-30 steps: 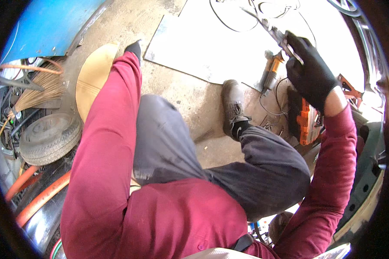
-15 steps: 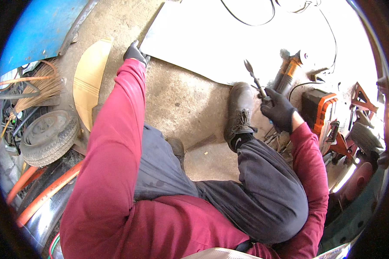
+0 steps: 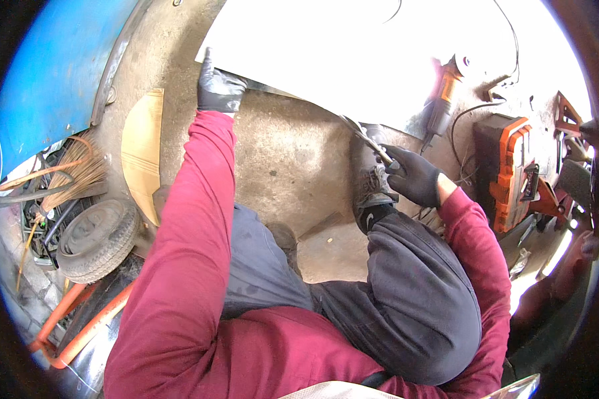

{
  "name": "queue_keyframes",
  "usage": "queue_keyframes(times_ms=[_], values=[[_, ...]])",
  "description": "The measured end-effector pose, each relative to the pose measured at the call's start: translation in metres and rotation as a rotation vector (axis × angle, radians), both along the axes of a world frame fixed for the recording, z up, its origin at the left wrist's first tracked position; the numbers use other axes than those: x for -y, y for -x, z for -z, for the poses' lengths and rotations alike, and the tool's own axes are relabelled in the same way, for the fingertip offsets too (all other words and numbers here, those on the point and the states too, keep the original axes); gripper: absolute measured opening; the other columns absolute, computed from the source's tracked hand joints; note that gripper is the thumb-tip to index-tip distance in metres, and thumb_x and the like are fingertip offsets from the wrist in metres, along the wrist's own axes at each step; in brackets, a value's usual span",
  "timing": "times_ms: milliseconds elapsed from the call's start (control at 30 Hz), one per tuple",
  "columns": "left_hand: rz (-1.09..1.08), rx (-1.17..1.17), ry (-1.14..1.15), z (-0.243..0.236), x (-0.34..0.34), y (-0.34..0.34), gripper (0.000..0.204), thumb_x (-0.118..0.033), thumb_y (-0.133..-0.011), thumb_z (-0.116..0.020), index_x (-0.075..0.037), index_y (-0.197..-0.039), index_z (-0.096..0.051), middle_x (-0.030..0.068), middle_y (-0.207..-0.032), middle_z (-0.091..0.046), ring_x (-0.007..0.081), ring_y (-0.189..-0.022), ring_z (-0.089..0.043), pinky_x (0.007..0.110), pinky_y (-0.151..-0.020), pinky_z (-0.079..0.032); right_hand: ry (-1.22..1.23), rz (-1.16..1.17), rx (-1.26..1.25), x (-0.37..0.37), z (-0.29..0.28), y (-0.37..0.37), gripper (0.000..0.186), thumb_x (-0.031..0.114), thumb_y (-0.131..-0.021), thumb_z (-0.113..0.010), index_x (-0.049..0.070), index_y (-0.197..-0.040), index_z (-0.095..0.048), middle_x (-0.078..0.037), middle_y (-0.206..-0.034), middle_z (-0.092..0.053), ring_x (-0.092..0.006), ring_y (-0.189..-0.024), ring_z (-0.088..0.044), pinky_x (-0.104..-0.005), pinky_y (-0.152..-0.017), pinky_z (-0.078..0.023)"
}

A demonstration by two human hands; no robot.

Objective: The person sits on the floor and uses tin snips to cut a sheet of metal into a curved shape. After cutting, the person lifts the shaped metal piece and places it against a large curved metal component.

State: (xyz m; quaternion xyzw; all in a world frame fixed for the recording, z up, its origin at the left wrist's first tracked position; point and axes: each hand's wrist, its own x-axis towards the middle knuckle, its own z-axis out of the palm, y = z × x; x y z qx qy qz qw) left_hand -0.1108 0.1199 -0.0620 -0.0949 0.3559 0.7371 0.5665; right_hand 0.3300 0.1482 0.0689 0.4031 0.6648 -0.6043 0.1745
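A large, bright white sheet [image 3: 299,46] spreads across the far middle, washed out by glare. My left hand [image 3: 221,90], in a black glove, grips the near left corner of the sheet, its thumb on top and its fingers hidden underneath. In my right hand [image 3: 414,176], also gloved in black, is a pair of metal snips [image 3: 369,141], closed round the handles. The snips point up and left, with their blades at the sheet's near edge; whether they bite into it I cannot tell. My right boot [image 3: 374,183] is beneath the snips.
An orange and black angle grinder [image 3: 444,100] lies right of the snips. Beyond it stands a black and orange toolbox [image 3: 502,169]. To the left are a cardboard piece [image 3: 142,153], a wheel [image 3: 98,239], a straw broom [image 3: 80,166] and a blue panel [image 3: 60,73].
The sheet's near edge has come closer over my right boot. My right hand has moved down and left, bringing the snips to that edge. My left hand's thumb now lies over the sheet.
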Motion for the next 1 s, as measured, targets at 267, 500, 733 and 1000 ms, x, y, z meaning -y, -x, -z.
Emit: queue_keyframes(times_ms=[267, 500, 733, 1000], values=[[0.133, -0.157, 0.164, 0.002, -0.013, -0.003, 0.032, -0.042, -0.109, -0.056, -0.012, -0.117, -0.065, -0.0020, -0.088, -0.068, 0.0096, -0.056, -0.054, 0.023, -0.045, -0.041, -0.014, -0.188, -0.031, 0.010, 0.042, 0.021, 0.062, 0.010, -0.088, -0.063, 0.002, -0.148, -0.049, -0.025, -0.124, -0.066, -0.0356, -0.117, -0.065, -0.0419, -0.102, -0.051], [0.125, -0.224, 0.140, -0.040, -0.012, 0.003, 0.032, -0.039, -0.108, -0.058, -0.010, -0.118, -0.066, 0.0002, -0.092, -0.070, 0.0085, -0.059, -0.055, 0.019, -0.047, -0.043, -0.072, -0.205, -0.117, 0.007, 0.064, 0.032, 0.067, 0.007, -0.085, -0.060, 0.000, -0.150, -0.045, -0.025, -0.135, -0.059, -0.0373, -0.127, -0.059, -0.0417, -0.108, -0.047], [0.049, -0.313, 0.305, -0.085, -0.013, -0.002, 0.024, -0.036, -0.106, -0.062, -0.013, -0.113, -0.064, -0.0030, -0.086, -0.066, 0.0054, -0.051, -0.051, 0.018, -0.041, -0.039, -0.060, -0.142, -0.131, 0.008, 0.057, 0.048, 0.077, 0.006, -0.083, -0.060, 0.000, -0.157, -0.038, -0.025, -0.140, -0.056, -0.0372, -0.131, -0.055, -0.0431, -0.113, -0.043], [0.079, -0.387, 0.291, -0.095, 0.004, 0.002, 0.025, -0.038, -0.105, -0.065, -0.013, -0.112, -0.065, -0.0024, -0.085, -0.067, 0.0045, -0.051, -0.048, 0.018, -0.041, -0.037, -0.023, -0.131, -0.248, 0.013, 0.039, 0.064, 0.075, 0.011, -0.084, -0.060, 0.005, -0.157, -0.039, -0.022, -0.132, -0.061, -0.0339, -0.120, -0.061, -0.0412, -0.105, -0.048]])
